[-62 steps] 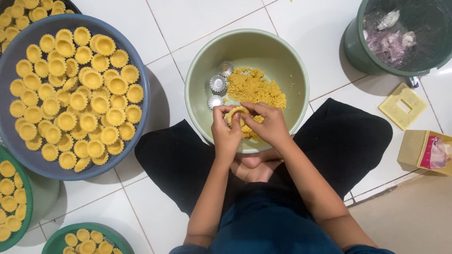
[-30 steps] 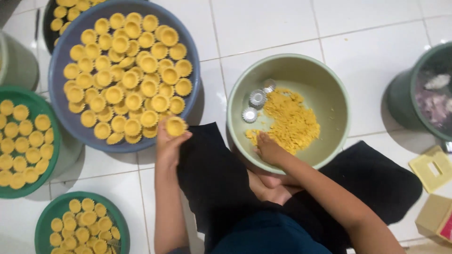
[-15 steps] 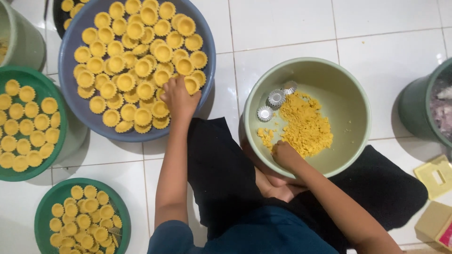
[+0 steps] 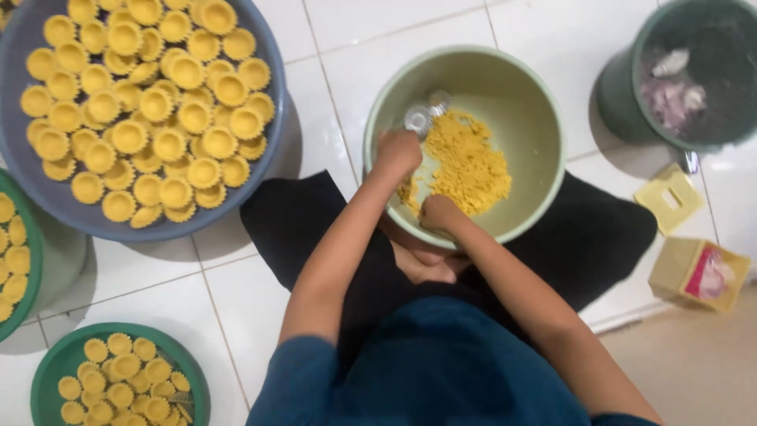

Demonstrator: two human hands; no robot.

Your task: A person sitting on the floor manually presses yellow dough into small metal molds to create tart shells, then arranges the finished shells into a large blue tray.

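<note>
On the tiled floor, a pale green bowl (image 4: 544,118) holds a heap of yellow crumbly dough (image 4: 465,162). Both hands reach into it: the left hand (image 4: 397,151) curled beside a fluted metal mould (image 4: 418,120), the right hand (image 4: 438,213) closed at the dough's near edge, forearms angled inward.

Both hands, left (image 4: 397,151) and right (image 4: 438,213), in green bowl (image 4: 544,102) of yellow crumbs (image 4: 465,162).
</note>
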